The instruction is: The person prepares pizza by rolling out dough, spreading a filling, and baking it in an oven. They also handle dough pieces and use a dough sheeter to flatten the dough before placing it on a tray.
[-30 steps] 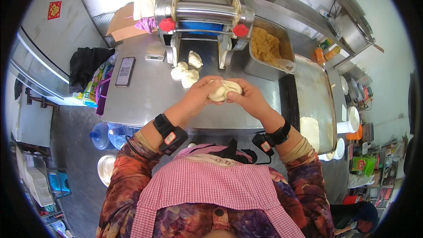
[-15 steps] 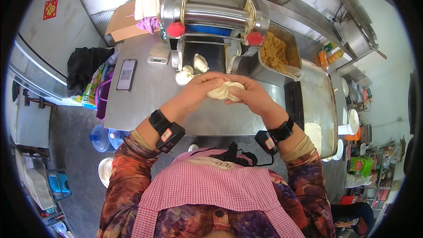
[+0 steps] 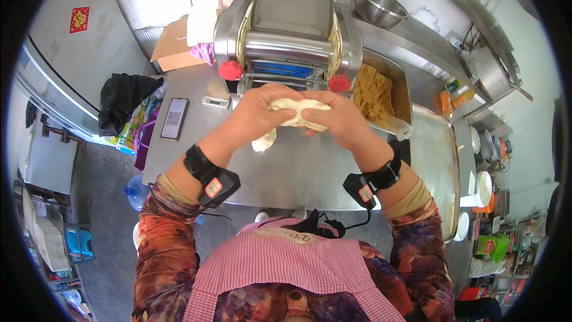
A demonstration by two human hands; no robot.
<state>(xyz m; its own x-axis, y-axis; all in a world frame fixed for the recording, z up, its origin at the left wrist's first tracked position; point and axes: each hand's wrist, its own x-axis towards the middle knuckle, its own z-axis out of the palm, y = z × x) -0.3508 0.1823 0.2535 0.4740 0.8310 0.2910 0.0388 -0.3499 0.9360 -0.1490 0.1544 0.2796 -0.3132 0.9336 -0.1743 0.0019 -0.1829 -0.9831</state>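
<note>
steel table (image 3: 286, 179); tub (image 3: 403, 88) holding brown paste (image 3: 373, 92); hands (image 3: 260, 110) (image 3: 341, 113) gripping dough (image 3: 297, 106)

Pale dough (image 3: 299, 107) between both hands (image 3: 257, 113) (image 3: 344, 116)

held dough (image 3: 298, 105): partly behind hands (image 3: 260, 109) | tabletop dough (image 3: 264, 142): partly hidden

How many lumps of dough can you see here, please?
2: one lump between the left hand and right hand, another lump on the table near the left hand. Hands may hide more.
</note>
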